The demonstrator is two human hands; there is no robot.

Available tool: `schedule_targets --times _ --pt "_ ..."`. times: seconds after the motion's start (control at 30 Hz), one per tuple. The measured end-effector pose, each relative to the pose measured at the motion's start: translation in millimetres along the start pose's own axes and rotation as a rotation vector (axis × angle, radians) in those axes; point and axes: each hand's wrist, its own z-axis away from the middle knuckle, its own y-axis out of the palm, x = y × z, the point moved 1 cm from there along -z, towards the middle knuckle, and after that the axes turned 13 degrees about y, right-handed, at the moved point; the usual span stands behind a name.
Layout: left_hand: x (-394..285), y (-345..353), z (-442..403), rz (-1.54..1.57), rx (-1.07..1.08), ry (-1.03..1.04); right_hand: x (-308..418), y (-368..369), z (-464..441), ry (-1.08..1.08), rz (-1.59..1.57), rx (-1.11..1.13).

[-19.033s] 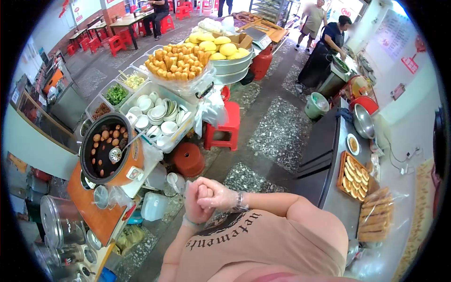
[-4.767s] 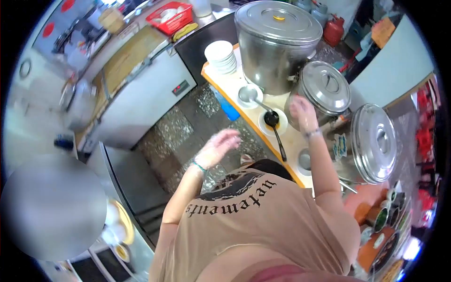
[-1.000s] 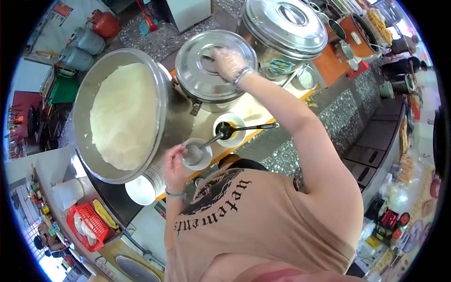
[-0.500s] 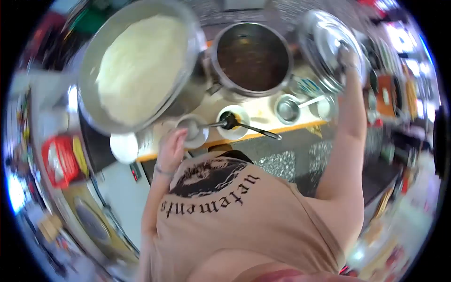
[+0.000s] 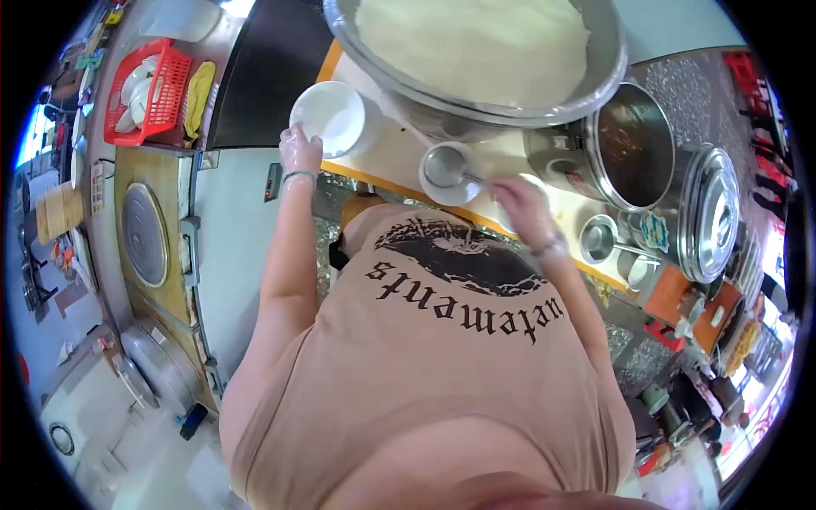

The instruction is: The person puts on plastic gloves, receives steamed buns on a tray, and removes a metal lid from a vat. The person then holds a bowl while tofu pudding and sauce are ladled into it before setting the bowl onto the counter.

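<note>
My left hand [image 5: 301, 153] is closed on the near rim of a white bowl [image 5: 338, 127] at the counter's left end. My right hand [image 5: 525, 209] is closed round the handle of a ladle [image 5: 445, 167], with some motion blur at the fingers. The ladle's round head rests in a second white bowl [image 5: 456, 195]. Behind them, a large metal basin [image 5: 501, 113] holds a broad, pale white mass. To its right stands a deep metal pot [image 5: 595, 161] with dark brown liquid.
A lidded metal pot [image 5: 711, 212] stands at the far right, near a small metal cup [image 5: 597, 239] with a utensil. At the left are a red basket [image 5: 174, 93] of white dishes and a yellow cloth [image 5: 200, 98]. The counter edge [image 5: 391, 192] runs before me.
My right hand has left the shiny lid at the right and now grips the ladle. My left hand has gone from beside the ladle's bowl to the white bowl. The view has turned left.
</note>
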Motion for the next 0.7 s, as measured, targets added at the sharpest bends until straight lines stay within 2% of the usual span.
schedule_targets --times 0.03,0.07,0.13,0.17,0.23,0.3,0.33,0.4,0.43,0.53,0.6,0.63,0.67,0.7 --pt "12.5 -3.6 -10.1 0.000 0.001 0.008 11.1 35.9 -19.1 -0.087 -0.053 0.112" --pt "24.1 -3.7 -19.7 0.013 0.078 -0.006 32.9 65.3 -35.3 -0.056 -0.056 0.092" --pt "51.5 7.2 -40.7 0.019 0.164 0.003 26.9 143.8 -99.4 -0.047 -0.149 0.010" --pt "67.7 18.7 -50.9 0.022 0.173 0.024 44.1 165.3 -119.9 0.035 -0.191 0.024" --pt "92.8 38.8 -71.7 0.101 0.359 0.061 71.4 198.0 -156.9 0.138 -0.239 0.013" --pt "90.7 29.7 -73.3 0.139 0.363 0.095 85.5 224.5 -183.7 0.407 -0.096 0.256" --pt "90.6 27.6 -75.4 0.134 0.353 0.123 90.8 234.7 -187.5 0.422 -0.101 0.230" --pt "90.4 20.4 -80.8 0.141 0.374 0.177 97.9 251.6 -186.3 0.416 0.089 -0.106" --pt "90.6 17.4 -82.8 0.149 0.388 0.218 99.4 255.9 -189.7 0.443 0.079 -0.138" --pt "92.0 11.5 -83.4 0.284 0.407 0.115 99.5 264.0 -193.5 0.582 -0.052 -0.163" --pt "86.1 1.2 -83.8 0.351 0.445 0.173 105.2 275.7 -204.1 0.594 -0.087 0.004" --pt "79.9 -5.5 -84.3 0.415 0.465 0.193 106.4 279.2 -206.3 0.603 -0.093 -0.017" --pt "57.9 -37.2 -88.3 0.605 0.622 -0.033 107.9 285.2 -204.6 0.551 -0.060 -0.174" --pt "59.6 -35.5 -87.6 0.600 0.635 -0.019 109.8 288.5 -199.4 0.500 -0.025 -0.324"
